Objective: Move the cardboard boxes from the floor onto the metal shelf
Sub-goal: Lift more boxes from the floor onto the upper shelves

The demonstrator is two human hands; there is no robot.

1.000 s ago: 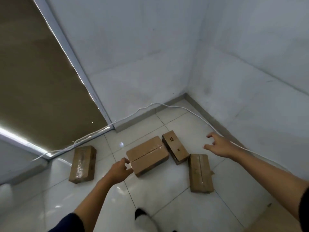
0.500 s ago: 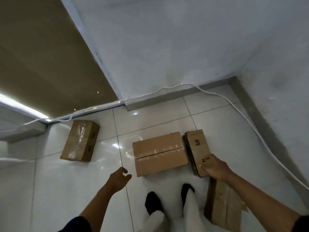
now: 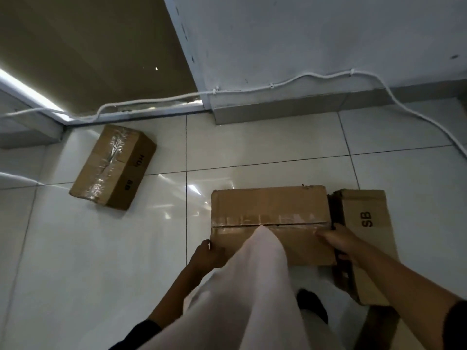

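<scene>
Head view: both hands seemingly grip box edges.

A white cable runs along the grey wall, apparently clipped.

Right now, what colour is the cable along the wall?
White; the cable shows best in the head view.

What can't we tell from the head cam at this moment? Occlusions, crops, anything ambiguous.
- Middle box: near face hidden by the person's white-clad knee.
- Left hand and right hand at its ends: fingertips hidden behind the box sides, so grip depth unknown.
- SB box: lower part covered by the right forearm.
- Fourth box: dark, cut off by the bottom edge.
- Metal shelf: out of frame.
</scene>
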